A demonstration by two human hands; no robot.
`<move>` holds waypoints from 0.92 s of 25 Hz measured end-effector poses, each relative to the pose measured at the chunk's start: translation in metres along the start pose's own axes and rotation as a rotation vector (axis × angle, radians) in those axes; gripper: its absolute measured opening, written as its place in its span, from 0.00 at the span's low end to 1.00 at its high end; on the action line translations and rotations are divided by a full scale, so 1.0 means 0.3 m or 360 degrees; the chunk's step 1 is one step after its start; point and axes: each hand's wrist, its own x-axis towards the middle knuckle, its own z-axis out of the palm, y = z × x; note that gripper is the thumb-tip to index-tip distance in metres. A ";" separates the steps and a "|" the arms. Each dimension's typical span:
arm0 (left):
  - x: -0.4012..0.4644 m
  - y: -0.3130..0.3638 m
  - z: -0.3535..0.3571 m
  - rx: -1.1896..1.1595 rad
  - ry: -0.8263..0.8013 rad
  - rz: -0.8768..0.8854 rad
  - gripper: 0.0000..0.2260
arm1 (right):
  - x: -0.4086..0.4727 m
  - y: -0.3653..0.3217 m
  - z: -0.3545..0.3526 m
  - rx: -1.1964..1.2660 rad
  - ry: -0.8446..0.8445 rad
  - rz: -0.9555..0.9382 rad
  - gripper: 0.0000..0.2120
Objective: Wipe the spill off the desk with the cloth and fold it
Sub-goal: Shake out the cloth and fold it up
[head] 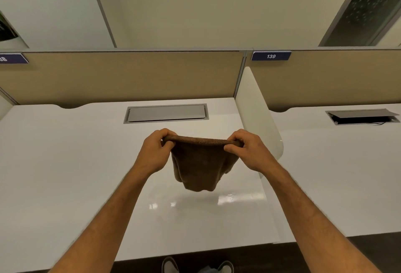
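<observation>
Left hand and right hand each pinch a top corner of brown terry cloth; top edge runs 9-to-3, body hangs toward 6 above glossy white desk.

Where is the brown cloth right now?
In the head view the brown cloth hangs mid-frame above the white desk, pinched along its top edge between the left hand and the right hand.

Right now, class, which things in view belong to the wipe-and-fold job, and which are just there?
Job: brown terry cloth, pinched by left hand and right hand; glossy white desk.

Just there: grey cable flap, blue "139" label, beige partition.
</observation>
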 end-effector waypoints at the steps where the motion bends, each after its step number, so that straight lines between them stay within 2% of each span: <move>1: 0.003 0.006 -0.011 -0.0030 0.0007 -0.0004 0.07 | -0.004 -0.003 -0.006 0.0025 0.0006 0.0003 0.02; 6: 0.006 0.021 -0.037 0.0153 -0.0011 0.0057 0.09 | -0.025 0.005 -0.009 0.0039 0.0057 0.0004 0.03; 9: 0.000 0.020 -0.026 0.0298 0.0004 0.0123 0.06 | -0.037 -0.005 -0.011 0.0010 0.0081 -0.0032 0.02; 11: -0.006 0.019 -0.022 0.0253 0.0029 0.0178 0.04 | -0.042 -0.016 -0.032 0.0113 0.0036 -0.0045 0.03; 14: -0.005 0.012 -0.027 -0.0068 -0.0038 0.0144 0.07 | -0.046 -0.052 -0.073 0.0409 -0.0107 0.0012 0.06; 17: 0.002 0.034 -0.020 -0.0884 -0.0117 0.0006 0.11 | -0.034 -0.131 -0.099 0.0780 -0.0070 0.0011 0.08; 19: -0.012 0.042 0.023 -0.1321 -0.0280 -0.0094 0.15 | -0.016 -0.183 -0.110 0.1041 -0.0061 -0.0024 0.08; 21: -0.059 0.026 0.099 -0.1350 -0.0491 -0.0151 0.23 | -0.005 -0.226 -0.117 0.1171 -0.0111 -0.0075 0.08; 23: -0.115 0.007 0.177 -0.1227 -0.0706 -0.0154 0.38 | -0.003 -0.246 -0.124 0.1216 -0.0169 -0.0100 0.08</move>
